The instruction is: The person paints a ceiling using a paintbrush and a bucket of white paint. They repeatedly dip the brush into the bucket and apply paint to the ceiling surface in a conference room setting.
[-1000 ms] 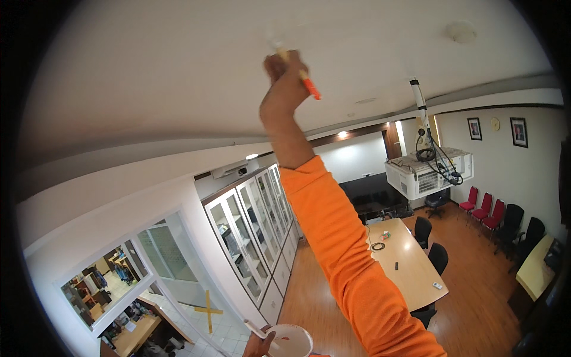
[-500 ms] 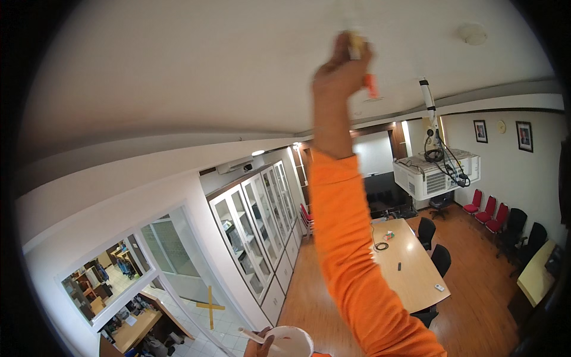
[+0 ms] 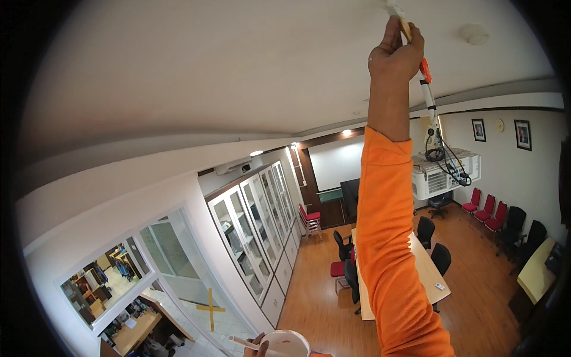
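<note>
My right hand (image 3: 397,50) is raised high at the upper right, its fingers closed round a paintbrush (image 3: 405,28). The brush has a pale wooden part and an orange handle end (image 3: 425,70); its whitish bristles touch or nearly touch the ceiling (image 3: 238,65). Low at the bottom edge, my left hand (image 3: 256,346) grips the rim of a white paint bucket (image 3: 291,340), which has reddish smears inside. A thin white stick (image 3: 242,343) juts out beside my left fingers. The lower part of the bucket is cut off by the frame.
A projector (image 3: 443,172) hangs from a ceiling pole at the right. Below stand a long table (image 3: 428,276) and several chairs (image 3: 440,259). Glass-fronted cabinets (image 3: 256,226) line the left side, beside a glass partition (image 3: 172,247). A round ceiling fitting (image 3: 473,34) is near my right hand.
My right hand has moved to the right and slightly up with the paintbrush along the ceiling. My left hand and the bucket have shifted only slightly left and down.
</note>
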### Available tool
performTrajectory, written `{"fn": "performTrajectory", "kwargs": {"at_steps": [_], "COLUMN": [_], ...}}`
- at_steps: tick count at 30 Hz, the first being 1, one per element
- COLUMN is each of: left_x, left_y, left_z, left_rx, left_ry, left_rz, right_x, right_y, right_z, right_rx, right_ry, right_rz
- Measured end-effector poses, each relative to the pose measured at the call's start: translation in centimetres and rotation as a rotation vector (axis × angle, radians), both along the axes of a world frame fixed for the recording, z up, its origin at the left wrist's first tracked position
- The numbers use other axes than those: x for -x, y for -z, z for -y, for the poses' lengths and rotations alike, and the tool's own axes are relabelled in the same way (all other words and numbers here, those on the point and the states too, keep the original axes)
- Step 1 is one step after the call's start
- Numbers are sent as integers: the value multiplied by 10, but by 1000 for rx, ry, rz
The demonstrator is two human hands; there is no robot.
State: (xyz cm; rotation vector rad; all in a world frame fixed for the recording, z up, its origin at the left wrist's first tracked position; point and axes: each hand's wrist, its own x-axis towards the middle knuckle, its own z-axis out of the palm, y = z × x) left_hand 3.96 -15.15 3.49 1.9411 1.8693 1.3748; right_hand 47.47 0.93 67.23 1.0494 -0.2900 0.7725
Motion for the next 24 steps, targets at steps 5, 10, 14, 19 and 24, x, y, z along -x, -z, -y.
{"fn": "performTrajectory", "kwargs": {"at_steps": [5,10,14,19,24], "left_x": [-22,-49,-33,-4,-7], "left_y": [-18,-49,-10,-3,-4], "left_z": [-14,-30,-42,-24,2], "left_rx": [-58,213,-26,9,-6], "left_ry": [137,293,158,204,13], "left_rz": [71,223,3,73,17], "right_x": [91,248,250,59,-32], "right_y": [-10,10,19,-14,0], "right_z": [-20,4,-7,-42,-29], "right_rx": [-94,-72,36,-78,6], "right_ry": [-142,-292,-208,99,-9], "right_rz": [-1,338,506,281,-58]}}
